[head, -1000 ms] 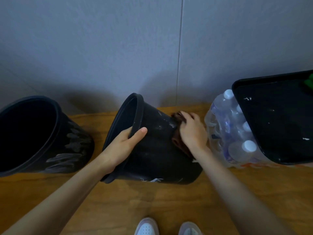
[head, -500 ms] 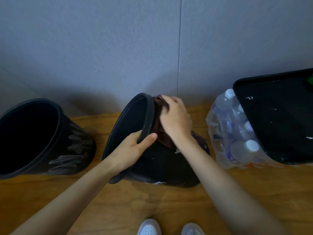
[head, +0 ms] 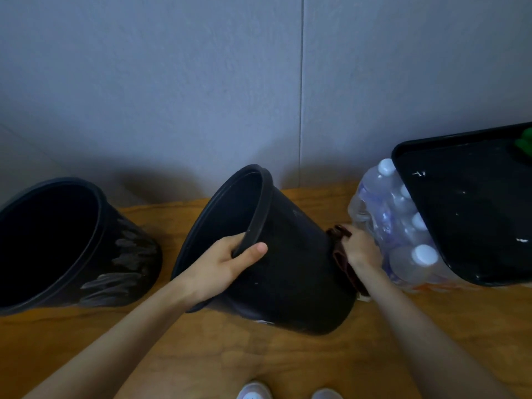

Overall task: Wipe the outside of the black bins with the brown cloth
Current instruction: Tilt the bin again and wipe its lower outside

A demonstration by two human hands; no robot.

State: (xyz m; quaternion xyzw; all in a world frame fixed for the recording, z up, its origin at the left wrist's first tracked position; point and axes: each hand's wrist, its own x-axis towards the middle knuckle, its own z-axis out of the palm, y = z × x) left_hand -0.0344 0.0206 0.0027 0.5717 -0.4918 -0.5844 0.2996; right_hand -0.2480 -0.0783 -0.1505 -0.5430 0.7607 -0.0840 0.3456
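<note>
Tipped by left hand (head: 227, 264) clamping the middle bin's (head: 288, 272) rim, exposing the wall; right hand (head: 359, 249) pressing brown cloth (head: 341, 256) there (bottles (head: 397, 226) just beyond).

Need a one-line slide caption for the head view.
Left hand tilts the middle black bin by its rim while the right hand presses the brown cloth against its side.

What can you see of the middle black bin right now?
The middle black bin is round, tapered and looks like matte plastic with a rolled rim. It is tilted, mouth up and to the left, base edge on the wooden floor. The left hand grips its rim, thumb outside. The right hand presses the brown cloth against its right side near the base. Faint pale scuffs mark its lower wall.
</note>
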